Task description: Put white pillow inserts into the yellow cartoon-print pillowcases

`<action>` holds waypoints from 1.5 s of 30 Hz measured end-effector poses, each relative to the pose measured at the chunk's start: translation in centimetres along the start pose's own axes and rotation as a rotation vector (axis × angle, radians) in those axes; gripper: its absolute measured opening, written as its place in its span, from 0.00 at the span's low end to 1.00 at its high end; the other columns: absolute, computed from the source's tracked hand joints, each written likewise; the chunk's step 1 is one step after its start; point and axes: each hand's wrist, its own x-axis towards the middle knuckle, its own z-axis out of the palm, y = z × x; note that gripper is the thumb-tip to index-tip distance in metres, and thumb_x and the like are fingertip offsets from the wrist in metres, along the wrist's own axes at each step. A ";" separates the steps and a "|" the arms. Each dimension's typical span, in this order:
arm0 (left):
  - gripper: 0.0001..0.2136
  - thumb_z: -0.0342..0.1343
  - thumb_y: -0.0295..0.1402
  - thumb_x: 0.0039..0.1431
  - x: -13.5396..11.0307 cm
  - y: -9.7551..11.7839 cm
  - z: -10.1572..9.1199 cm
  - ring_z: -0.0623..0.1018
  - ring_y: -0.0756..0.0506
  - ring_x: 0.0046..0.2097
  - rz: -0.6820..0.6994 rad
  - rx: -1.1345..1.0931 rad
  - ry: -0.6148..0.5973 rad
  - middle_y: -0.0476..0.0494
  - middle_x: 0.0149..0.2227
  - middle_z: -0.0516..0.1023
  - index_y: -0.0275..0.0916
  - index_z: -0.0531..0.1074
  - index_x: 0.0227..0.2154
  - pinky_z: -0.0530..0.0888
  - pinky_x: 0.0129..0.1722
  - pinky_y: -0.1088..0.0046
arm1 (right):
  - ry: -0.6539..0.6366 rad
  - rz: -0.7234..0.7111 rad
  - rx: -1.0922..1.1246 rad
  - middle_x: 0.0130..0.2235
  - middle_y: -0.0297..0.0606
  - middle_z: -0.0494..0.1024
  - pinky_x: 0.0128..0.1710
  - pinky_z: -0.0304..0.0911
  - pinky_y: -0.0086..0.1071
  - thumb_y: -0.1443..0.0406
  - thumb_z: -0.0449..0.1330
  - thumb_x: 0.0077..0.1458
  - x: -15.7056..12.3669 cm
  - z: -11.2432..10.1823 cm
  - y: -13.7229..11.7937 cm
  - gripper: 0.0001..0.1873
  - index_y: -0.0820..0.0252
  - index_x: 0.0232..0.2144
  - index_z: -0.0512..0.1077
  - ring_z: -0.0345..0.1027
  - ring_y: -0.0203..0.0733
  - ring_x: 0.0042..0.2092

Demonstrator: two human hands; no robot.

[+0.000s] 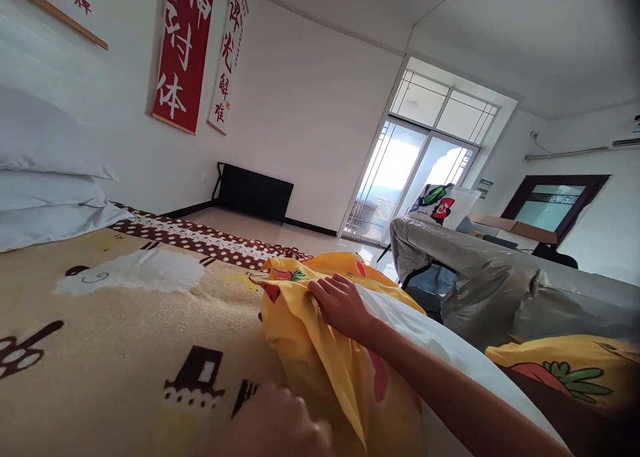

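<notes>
My right hand [343, 305] has its fingers closed on the yellow pillowcase [305, 330], gripping a bunched fold near its upper corner. Carrots and pink shapes are printed on the cloth. Beneath my right forearm bulges a plump white pillow [450, 350], partly covered by the yellow fabric. At the bottom edge, blurred, my left hand [275, 422] is curled with knuckles up, against the near side of the pillowcase. What lies inside its fingers is hidden. Both hands are above a beige blanket [125, 350] with a sheep print.
White pillows [50, 177] are stacked at the left by the wall. More yellow carrot-print fabric [570, 370] lies at the right. Beyond stands a plastic-covered table [480, 283] with a white bag [445, 207] and an open cardboard box [520, 229]. A black folded panel [255, 193] leans near the far wall.
</notes>
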 end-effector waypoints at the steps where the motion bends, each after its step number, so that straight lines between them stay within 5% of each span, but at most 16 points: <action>1: 0.14 0.48 0.36 0.60 -0.3 -0.7 -1.3 0.70 0.49 0.25 -0.040 0.009 0.025 0.46 0.22 0.73 0.38 0.71 0.21 0.65 0.26 0.72 | -0.007 0.028 0.010 0.27 0.35 0.73 0.33 0.49 0.32 0.71 0.48 0.59 0.1 -0.1 0.1 0.09 0.61 0.32 0.67 0.62 0.36 0.29; 4: 0.17 0.49 0.42 0.58 0.8 -3.1 -3.7 0.70 0.48 0.21 -0.243 -0.098 0.125 0.46 0.18 0.72 0.39 0.70 0.17 0.61 0.21 0.74 | -0.020 0.134 0.044 0.28 0.35 0.74 0.33 0.50 0.31 0.70 0.48 0.59 0.4 -0.8 0.6 0.10 0.60 0.32 0.68 0.64 0.36 0.29; 7: 0.17 0.56 0.48 0.49 3.6 -4.7 -2.6 0.72 0.47 0.22 -0.365 -0.314 0.194 0.45 0.21 0.74 0.37 0.72 0.20 0.61 0.20 0.75 | 0.010 0.213 0.104 0.29 0.35 0.75 0.34 0.51 0.30 0.67 0.47 0.61 0.6 -1.5 0.9 0.11 0.59 0.31 0.69 0.64 0.36 0.29; 11: 0.16 0.60 0.36 0.46 7.2 -5.0 1.1 0.76 0.42 0.40 -0.143 -0.502 0.380 0.43 0.40 0.79 0.40 0.74 0.40 0.70 0.34 0.73 | 0.043 0.285 0.178 0.30 0.35 0.76 0.34 0.53 0.29 0.64 0.47 0.63 0.7 -2.2 0.5 0.12 0.58 0.31 0.68 0.62 0.37 0.29; 13: 0.17 0.58 0.30 0.46 8.3 -4.9 2.3 0.75 0.42 0.45 -0.064 -0.560 0.487 0.44 0.44 0.77 0.41 0.73 0.42 0.70 0.40 0.71 | 0.042 0.327 0.221 0.30 0.35 0.76 0.33 0.53 0.29 0.63 0.45 0.64 0.8 -2.3 0.3 0.13 0.58 0.32 0.68 0.63 0.37 0.30; 20: 0.08 0.49 0.31 0.52 9.8 -6.8 3.8 0.71 0.46 0.30 -0.228 -0.711 0.727 0.44 0.26 0.75 0.35 0.71 0.25 0.65 0.28 0.73 | -0.131 0.592 0.440 0.31 0.30 0.75 0.30 0.54 0.29 0.57 0.47 0.62 1.6 -3.3 0.2 0.12 0.54 0.45 0.62 0.65 0.35 0.28; 22: 0.13 0.47 0.38 0.56 10.0 -7.2 4.2 0.68 0.48 0.27 -0.281 -0.767 0.816 0.45 0.25 0.73 0.34 0.70 0.26 0.63 0.26 0.74 | -0.188 0.589 0.434 0.31 0.31 0.75 0.31 0.55 0.29 0.56 0.47 0.62 1.7 -3.9 -0.1 0.12 0.55 0.39 0.65 0.66 0.36 0.30; 26: 0.16 0.48 0.44 0.56 10.2 -7.1 4.8 0.68 0.48 0.29 -0.338 -0.837 0.967 0.46 0.25 0.72 0.34 0.70 0.27 0.62 0.26 0.74 | -0.283 0.361 0.240 0.34 0.35 0.74 0.36 0.55 0.32 0.56 0.53 0.59 1.1 -4.5 -1.4 0.13 0.58 0.28 0.67 0.66 0.40 0.37; 31: 0.14 0.51 0.41 0.53 10.4 -7.0 5.1 0.70 0.47 0.30 -0.351 -0.837 0.942 0.46 0.25 0.73 0.34 0.71 0.26 0.64 0.28 0.74 | -0.146 0.125 -0.124 0.29 0.36 0.72 0.35 0.50 0.35 0.74 0.54 0.53 -0.2 -4.6 -2.6 0.09 0.60 0.24 0.67 0.65 0.40 0.32; 35: 0.15 0.53 0.42 0.52 10.7 -7.1 5.3 0.73 0.44 0.33 -0.350 -0.884 0.886 0.42 0.28 0.76 0.32 0.72 0.29 0.67 0.30 0.72 | -0.068 0.064 -0.197 0.22 0.32 0.69 0.33 0.47 0.35 0.73 0.55 0.54 -0.9 -5.5 -2.4 0.12 0.58 0.20 0.64 0.62 0.37 0.26; 40: 0.17 0.55 0.43 0.51 10.7 -6.9 5.5 0.75 0.40 0.40 -0.318 -0.963 0.832 0.38 0.37 0.79 0.31 0.74 0.34 0.70 0.35 0.69 | -0.159 0.077 -0.147 0.22 0.32 0.71 0.31 0.46 0.34 0.62 0.53 0.61 -1.6 -7.2 -1.7 0.18 0.58 0.20 0.65 0.62 0.36 0.24; 45: 0.12 0.56 0.39 0.51 10.6 -6.7 5.6 0.76 0.40 0.41 -0.341 -0.956 0.856 0.39 0.33 0.79 0.33 0.73 0.28 0.71 0.36 0.70 | -0.379 0.194 -0.032 0.23 0.34 0.73 0.29 0.46 0.32 0.59 0.51 0.62 -2.1 -8.4 -1.0 0.21 0.59 0.19 0.64 0.62 0.36 0.25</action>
